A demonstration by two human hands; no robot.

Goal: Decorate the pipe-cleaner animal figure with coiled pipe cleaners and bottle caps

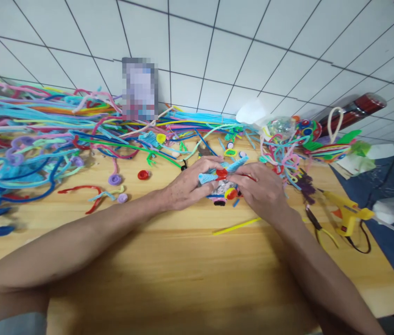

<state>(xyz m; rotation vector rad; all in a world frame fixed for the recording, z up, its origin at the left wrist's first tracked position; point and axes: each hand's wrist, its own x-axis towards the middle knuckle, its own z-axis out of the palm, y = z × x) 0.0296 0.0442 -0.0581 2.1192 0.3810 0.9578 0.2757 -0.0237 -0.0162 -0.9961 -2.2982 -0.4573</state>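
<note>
Both hands meet over a small craft figure (223, 187) on the wooden table, with a clear, shiny body and coiled pipe-cleaner discs. My left hand (197, 182) is closed on its left side, at a light-blue pipe-cleaner piece (207, 178). A second light-blue piece (238, 163) slants up to the right. My right hand (261, 188) pinches a red pipe cleaner (251, 177) by the red coil (221, 172) at the middle. A red-and-yellow disc (231, 193) and a dark disc with a pink edge (219, 203) sit at the near side. The fingers hide part of the figure.
Heaps of coloured pipe cleaners (53, 111) line the wall. A yellow glue gun (349, 214) and pliers (319, 225) lie at right. A yellow pipe cleaner (237, 226) lies in front. A red coil (144, 175) and purple coil (115, 179) are left of my hands.
</note>
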